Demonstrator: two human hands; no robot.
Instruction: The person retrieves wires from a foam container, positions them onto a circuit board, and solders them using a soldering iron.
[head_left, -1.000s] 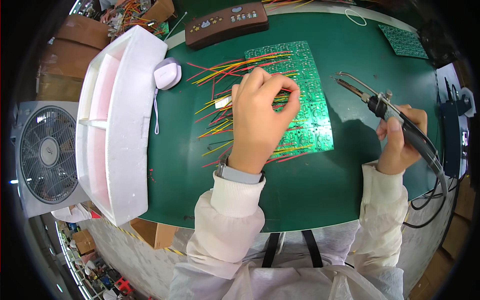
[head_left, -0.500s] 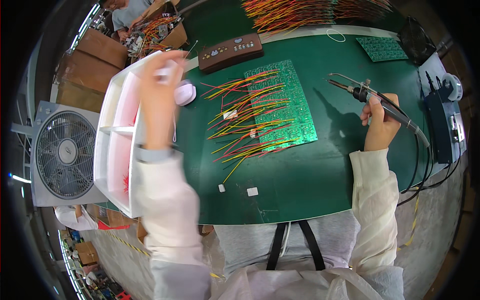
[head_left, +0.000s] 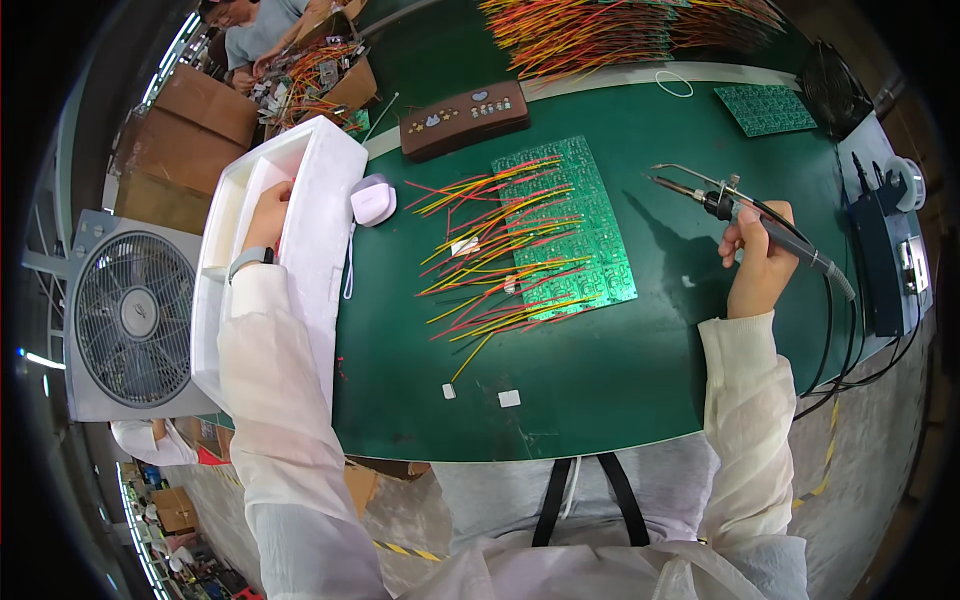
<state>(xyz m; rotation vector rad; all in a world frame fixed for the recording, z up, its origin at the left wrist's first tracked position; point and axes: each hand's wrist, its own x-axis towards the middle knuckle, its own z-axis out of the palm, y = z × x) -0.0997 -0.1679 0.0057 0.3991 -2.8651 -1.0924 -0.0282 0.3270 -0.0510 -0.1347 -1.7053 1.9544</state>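
Observation:
My left hand (head_left: 268, 218) reaches into the white foam box (head_left: 335, 190), a divided tray on the left of the bench. Its fingers are hidden behind the box wall. In my right hand (head_left: 760, 255) is a soldering iron (head_left: 720, 200) with a thin curved metal tube along its top, its tip pointing left above the green bench. Between the hands lies a green circuit board panel (head_left: 580, 225). Several rows of red, yellow and black wires (head_left: 490, 230) run across its left side and stick out past its edge.
A brown case (head_left: 465, 118) and a lilac case (head_left: 373, 202) with a strap lie behind. A blue-grey soldering station (head_left: 885, 250) stands right, its cables hanging below. A bundle of wires (head_left: 580, 35), another board (head_left: 765, 110) and a fan (head_left: 135, 310) surround the bench. A person sits far left.
My left hand has swung left and down from above the box's right edge into the box. My right hand holds the soldering iron in nearly the same place.

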